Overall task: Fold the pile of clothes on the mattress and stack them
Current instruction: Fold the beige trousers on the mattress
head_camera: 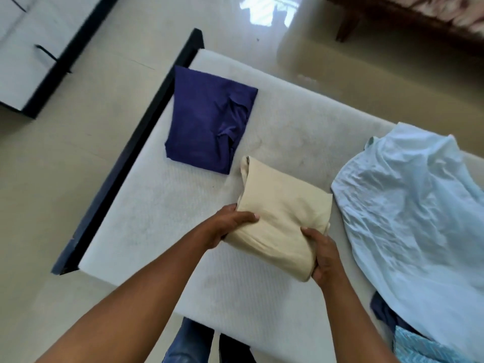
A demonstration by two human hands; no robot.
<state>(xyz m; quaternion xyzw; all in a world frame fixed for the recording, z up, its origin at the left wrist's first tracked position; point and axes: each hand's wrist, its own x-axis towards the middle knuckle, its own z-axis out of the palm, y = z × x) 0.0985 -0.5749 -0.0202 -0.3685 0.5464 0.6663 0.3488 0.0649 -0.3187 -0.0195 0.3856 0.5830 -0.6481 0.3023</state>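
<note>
A folded cream garment [282, 210] lies in the middle of the white mattress [162, 205]. My left hand [230, 224] grips its near left edge, thumb on top. My right hand [323, 255] grips its near right corner, fingers curled under the fabric. Beyond it, toward the mattress's far left corner, a folded purple garment [207, 121] lies flat. To the right, a crumpled pale blue garment [408, 210] tops the unfolded pile, with a dark blue piece [382, 310] and a turquoise patterned piece [419, 347] showing beneath it.
A dark bed frame rail [125, 158] runs along the mattress's left side. The beige floor [52, 192] surrounds it. White furniture [28, 48] stands at far left and a wooden furniture leg [348, 22] at the top right. My jeans-clad legs [188, 341] are at the near edge.
</note>
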